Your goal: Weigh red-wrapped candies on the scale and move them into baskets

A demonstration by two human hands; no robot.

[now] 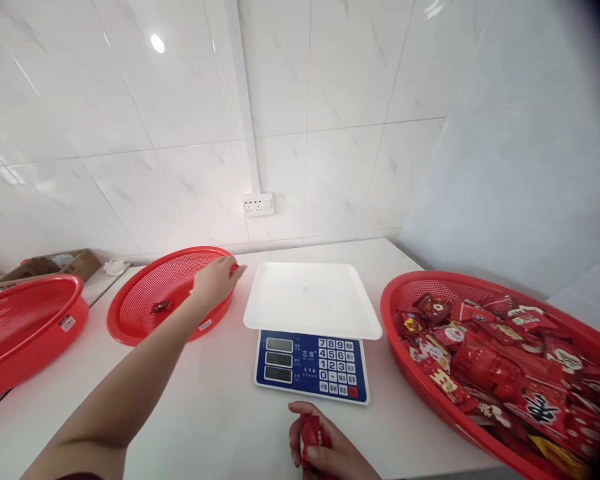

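Observation:
My left hand reaches out over the rim of a round red mesh basket, fingers pinched on a small red packet. One red packet lies inside that basket. My right hand is near the table's front edge, closed around a red snack packet. Between the hands stands a digital scale with a white weighing tray that holds nothing. On the right, a big red basket is full of several red packets.
Another red basket sits at the far left. A cardboard box lies behind it by the wall. A white wall socket is above the scale. White tiled walls close in the back and right sides.

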